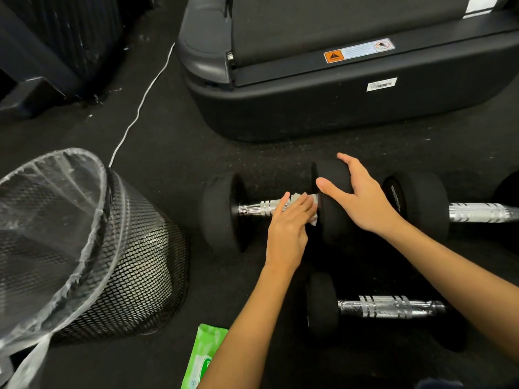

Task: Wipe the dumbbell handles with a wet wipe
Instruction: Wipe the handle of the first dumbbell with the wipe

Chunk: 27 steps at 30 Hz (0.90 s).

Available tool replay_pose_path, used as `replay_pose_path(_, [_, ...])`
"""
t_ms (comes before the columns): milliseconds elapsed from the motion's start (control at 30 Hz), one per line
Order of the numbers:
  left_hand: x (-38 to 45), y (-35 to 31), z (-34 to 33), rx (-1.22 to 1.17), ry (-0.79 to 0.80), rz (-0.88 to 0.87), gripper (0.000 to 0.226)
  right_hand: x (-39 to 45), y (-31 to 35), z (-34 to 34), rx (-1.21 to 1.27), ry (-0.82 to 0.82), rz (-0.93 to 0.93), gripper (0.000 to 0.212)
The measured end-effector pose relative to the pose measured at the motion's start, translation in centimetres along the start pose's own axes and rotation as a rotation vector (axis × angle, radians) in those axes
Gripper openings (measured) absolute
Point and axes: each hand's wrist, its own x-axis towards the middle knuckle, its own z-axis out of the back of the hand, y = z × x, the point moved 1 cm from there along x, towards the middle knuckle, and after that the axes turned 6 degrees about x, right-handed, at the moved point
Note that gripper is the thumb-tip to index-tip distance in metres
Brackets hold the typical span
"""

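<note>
A black dumbbell (222,211) with a chrome handle (257,209) lies on the dark floor in the middle. My left hand (289,223) wraps a white wet wipe (313,217) around the right end of that handle. My right hand (356,197) rests spread over the dumbbell's right weight head (331,172), thumb on its inner face. A second dumbbell (477,211) lies to the right and a third (387,306) lies nearer, partly under my right forearm.
A black mesh waste bin (134,265) with a clear plastic liner stands at the left. A green wet-wipe pack (202,357) lies at the bottom edge. A treadmill base (323,102) fills the far side, with a white cable (140,102) running along the floor.
</note>
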Motion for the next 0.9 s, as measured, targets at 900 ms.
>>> replay_pose_path(900, [0.2,0.1,-0.3,0.048,0.030,-0.054,0.029,0.1,-0.3,0.0,-0.009,0.000,-0.005,0.079])
